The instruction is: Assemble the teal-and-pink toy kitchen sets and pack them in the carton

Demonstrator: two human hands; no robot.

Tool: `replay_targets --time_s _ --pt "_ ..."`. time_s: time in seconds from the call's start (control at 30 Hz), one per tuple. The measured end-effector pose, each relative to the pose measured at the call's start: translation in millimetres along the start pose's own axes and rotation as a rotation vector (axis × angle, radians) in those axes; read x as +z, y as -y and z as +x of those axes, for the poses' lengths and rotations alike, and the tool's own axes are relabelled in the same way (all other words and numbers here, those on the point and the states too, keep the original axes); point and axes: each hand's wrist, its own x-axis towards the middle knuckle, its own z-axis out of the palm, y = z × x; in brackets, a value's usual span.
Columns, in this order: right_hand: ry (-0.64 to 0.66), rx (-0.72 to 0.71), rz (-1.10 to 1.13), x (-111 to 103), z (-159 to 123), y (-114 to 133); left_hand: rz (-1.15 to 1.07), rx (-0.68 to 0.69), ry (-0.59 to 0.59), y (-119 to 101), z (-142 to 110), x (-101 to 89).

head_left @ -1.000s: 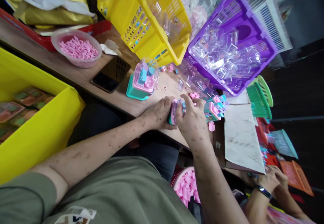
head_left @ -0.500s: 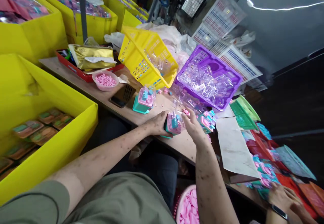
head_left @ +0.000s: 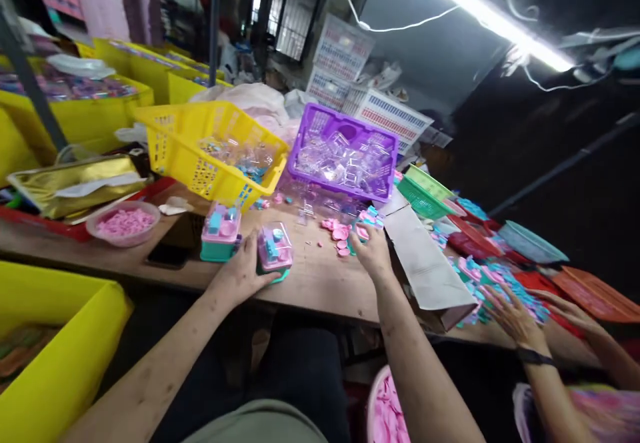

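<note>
My left hand [head_left: 243, 268] wraps the left side of a small toy box [head_left: 275, 246] with a clear lid, pink and blue pieces inside and a teal base. The box sits on the table near its front edge. A similar lidded toy box [head_left: 220, 233] stands just left of my fingers. Farther right, my right hand [head_left: 371, 251] closes over an uncovered pink, blue and teal toy set [head_left: 371, 217], which its fingers partly hide. Loose pink pieces [head_left: 340, 231] lie left of that hand.
Behind are a yellow basket [head_left: 180, 153] and a purple crate [head_left: 295, 156] of clear plastic parts. A bowl of pink bits [head_left: 123, 224] and a dark phone [head_left: 167, 255] lie left. A cardboard box [head_left: 427, 256] separates me from a co-worker's hands [head_left: 517, 319].
My right hand has left the clear-lidded box and moved right to the uncovered toy set. My left hand has brought the lidded box left, beside the other one. The view has turned right.
</note>
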Motion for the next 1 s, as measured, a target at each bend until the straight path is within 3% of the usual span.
replay_targets --time_s 0.1,0.23,0.33,0.4,0.47,0.53,0.63,0.77,0.83,0.87,0.93,1.0 --pt "-0.163 0.031 -0.083 -8 30 -33 0.215 -0.067 -0.023 -20 0 -14.0" --pt "-0.186 0.019 -0.116 -6 38 -63 0.411 -0.092 -0.194 -59 -13 -40.3" --pt "-0.209 -0.033 -0.129 -21 23 -71 0.318 0.057 -0.317 -78 -32 -56.2" --pt "-0.216 -0.092 -0.13 -39 7 -71 0.125 0.168 -0.231 -86 -42 -55.2" --pt "-0.123 -0.212 -0.093 -55 -12 -66 -0.098 0.211 -0.027 -90 -44 -40.3" --pt "0.134 -0.327 0.006 -62 -30 -55 -0.259 0.183 0.132 -89 -35 -12.6" --pt "0.563 -0.415 0.128 -52 -51 -33 -0.383 0.169 0.259 -75 -10 37.8" --pt "0.865 -0.453 0.23 -28 -38 -14 -0.564 0.209 0.388 -51 19 80.1" --pt "0.875 -0.399 0.303 -13 -7 -10 -0.587 0.203 0.364 -44 23 86.7" --pt "0.812 -0.379 0.291 -2 13 -9 -0.574 0.201 0.344 -41 23 88.2" --pt "0.558 -0.386 0.107 29 57 -5 -0.538 0.205 0.313 -39 21 89.8" --pt "0.468 -0.4 0.001 67 98 -1 -0.511 0.216 0.313 -39 19 91.5"
